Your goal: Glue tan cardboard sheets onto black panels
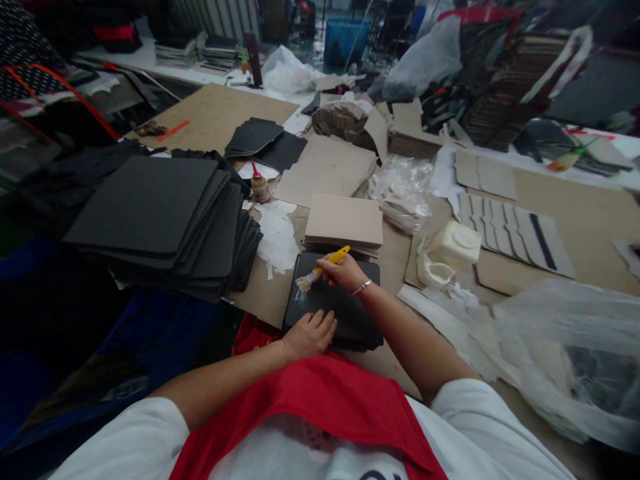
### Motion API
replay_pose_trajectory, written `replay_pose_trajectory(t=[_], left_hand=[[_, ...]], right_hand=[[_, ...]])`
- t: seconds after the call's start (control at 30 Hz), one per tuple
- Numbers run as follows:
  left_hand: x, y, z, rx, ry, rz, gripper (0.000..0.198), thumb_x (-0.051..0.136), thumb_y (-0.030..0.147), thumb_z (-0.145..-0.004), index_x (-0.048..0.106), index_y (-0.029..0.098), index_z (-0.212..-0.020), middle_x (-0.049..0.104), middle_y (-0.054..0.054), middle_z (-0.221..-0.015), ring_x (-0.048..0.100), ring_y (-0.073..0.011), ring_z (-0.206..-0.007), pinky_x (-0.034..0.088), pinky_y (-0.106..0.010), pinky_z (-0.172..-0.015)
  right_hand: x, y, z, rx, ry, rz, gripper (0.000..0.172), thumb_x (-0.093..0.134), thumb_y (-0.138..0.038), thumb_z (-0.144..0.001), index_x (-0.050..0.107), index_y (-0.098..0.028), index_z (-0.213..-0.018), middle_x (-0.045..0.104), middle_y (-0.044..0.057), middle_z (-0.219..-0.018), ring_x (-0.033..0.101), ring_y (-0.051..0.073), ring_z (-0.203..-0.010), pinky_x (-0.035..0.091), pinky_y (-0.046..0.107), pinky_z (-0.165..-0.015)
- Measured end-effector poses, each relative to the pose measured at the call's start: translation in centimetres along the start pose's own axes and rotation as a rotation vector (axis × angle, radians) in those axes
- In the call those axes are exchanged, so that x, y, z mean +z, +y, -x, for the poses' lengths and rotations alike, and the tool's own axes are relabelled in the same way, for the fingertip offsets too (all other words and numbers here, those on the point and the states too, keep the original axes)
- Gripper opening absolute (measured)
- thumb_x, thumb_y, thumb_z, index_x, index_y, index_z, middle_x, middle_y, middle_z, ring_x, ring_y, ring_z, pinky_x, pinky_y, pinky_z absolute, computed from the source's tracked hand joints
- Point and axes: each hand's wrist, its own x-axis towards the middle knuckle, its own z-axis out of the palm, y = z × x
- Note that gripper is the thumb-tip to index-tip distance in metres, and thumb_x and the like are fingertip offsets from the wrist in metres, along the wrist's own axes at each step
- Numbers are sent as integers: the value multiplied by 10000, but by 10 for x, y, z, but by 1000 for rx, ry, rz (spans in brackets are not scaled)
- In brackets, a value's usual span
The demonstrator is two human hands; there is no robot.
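Note:
My right hand (345, 272) is closed around the yellow handle of a paintbrush (339, 255). The brush's pale, clotted bristles touch the top black board (353, 320) of a small stack in front of me, and a whitish wet smear shows under them. Flat on the near left part of that same board lies my left hand (311, 332), fingers stretched out and holding nothing. Just behind the black stack, a neat pile of beige cardboard (344, 221) stands close to the brush.
A tall, uneven pile of black boards (145, 207) stands to the left. Behind are a glue bottle (260, 187) with a red nozzle and torn white paper (277, 233). To the right are a cut-open plastic jug (455, 243), clear plastic bags (575, 353) and grey board pieces (515, 230).

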Motion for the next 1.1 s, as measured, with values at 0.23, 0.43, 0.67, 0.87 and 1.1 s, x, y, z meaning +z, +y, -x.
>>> replay_pose_trajectory(t=[0.23, 0.43, 0.67, 0.87, 1.1], left_hand=[[-8, -8, -9, 26, -3, 26, 389, 394, 302, -916, 515, 140, -1248, 569, -164, -1240, 574, -233, -945, 426, -305, -626], [-14, -10, -14, 24, 2, 38, 388, 437, 325, -901, 530, 149, -1235, 581, -139, -1209, 555, -220, -911, 416, -302, -613], [-17, -11, -18, 21, -38, 92, 384, 458, 340, -892, 542, 159, -1219, 587, -126, -1191, 549, -220, -905, 428, -308, -615], [-31, -21, -29, -3, -176, 224, 381, 502, 412, -860, 568, 170, -1147, 621, -112, -1086, 561, -222, -889, 451, -298, -645], [-52, -83, -127, -130, 126, 243, 389, 431, 409, -893, 548, 150, -1159, 568, -127, -1214, 486, -242, -1140, 386, -384, -969]], right_hand=[[-46, 14, 9, -5, 444, -100, 263, 594, -429, -737, 560, -168, -731, 559, -39, -456, 468, 76, -336, 389, 188, -336], [-98, 38, 70, 15, 716, -31, 370, 603, -521, -711, 583, -156, -769, 561, -19, -488, 469, 83, -355, 381, 200, -350], [-80, 39, 162, -225, 288, 576, 263, 568, -397, -804, 687, -205, -939, 685, 67, -829, 617, 155, -697, 487, 293, -680], [-85, 12, 198, -54, 138, 472, 298, 545, -423, -828, 701, -169, -841, 652, 42, -682, 573, 112, -561, 451, 213, -519], [-121, -56, 41, -298, 600, 79, 353, 520, -502, -817, 606, -159, -803, 520, -39, -495, 431, 59, -378, 341, 172, -367]])
